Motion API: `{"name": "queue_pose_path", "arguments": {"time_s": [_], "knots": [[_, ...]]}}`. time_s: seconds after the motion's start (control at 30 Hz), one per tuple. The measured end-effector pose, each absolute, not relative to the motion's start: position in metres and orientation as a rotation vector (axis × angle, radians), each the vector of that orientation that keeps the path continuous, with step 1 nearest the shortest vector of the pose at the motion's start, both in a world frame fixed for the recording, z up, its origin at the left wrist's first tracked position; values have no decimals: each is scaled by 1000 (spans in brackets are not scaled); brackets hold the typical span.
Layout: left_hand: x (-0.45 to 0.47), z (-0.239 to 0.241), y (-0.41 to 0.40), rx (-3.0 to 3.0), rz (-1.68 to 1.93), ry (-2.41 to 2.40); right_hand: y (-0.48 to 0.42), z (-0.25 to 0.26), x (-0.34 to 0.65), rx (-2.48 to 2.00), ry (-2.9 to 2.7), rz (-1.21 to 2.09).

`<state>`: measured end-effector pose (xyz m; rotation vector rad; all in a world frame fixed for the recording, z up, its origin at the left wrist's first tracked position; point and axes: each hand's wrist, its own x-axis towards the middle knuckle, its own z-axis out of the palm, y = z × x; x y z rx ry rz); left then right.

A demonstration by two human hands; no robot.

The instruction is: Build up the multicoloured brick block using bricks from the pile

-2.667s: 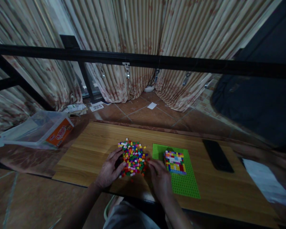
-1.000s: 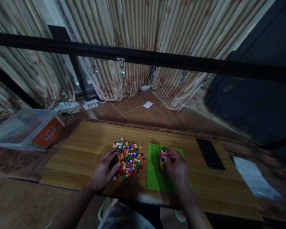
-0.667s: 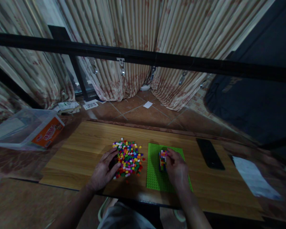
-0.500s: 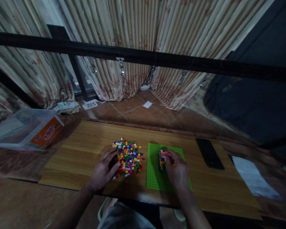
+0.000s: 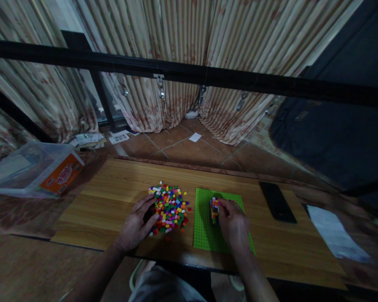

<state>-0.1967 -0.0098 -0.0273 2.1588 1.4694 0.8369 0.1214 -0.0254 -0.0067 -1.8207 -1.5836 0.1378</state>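
Note:
A loose pile of small multicoloured toy bricks (image 5: 171,209) lies on the wooden table. My left hand (image 5: 137,224) rests at the pile's left edge, thumb and fingers apart, fingertips touching the nearest bricks. To the right is a green studded baseplate (image 5: 203,235), and on it stands a small block built of mixed-colour bricks (image 5: 214,212). My right hand (image 5: 234,222) is over the plate, its thumb and index finger pinched together at the top right of that built block. Whatever is between those fingertips is too small to make out, and the hand covers the block's right side.
A black phone (image 5: 277,202) and a white paper sheet (image 5: 337,235) lie at the right. A clear plastic bin (image 5: 34,172) with an orange label stands left of the table (image 5: 97,201). A black rail (image 5: 182,70) crosses in front of striped curtains.
My right hand has shifted very slightly at the top of the built block, its fingers drawn a little closer. My left hand and the pile look the same.

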Motion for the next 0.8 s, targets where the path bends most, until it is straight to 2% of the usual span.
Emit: {"name": "queue_pose_path", "arguments": {"time_s": [0.8], "knots": [[-196,-27,-9,2165,848,1471,-24,-9,125,-1788,-1575,159]]}}
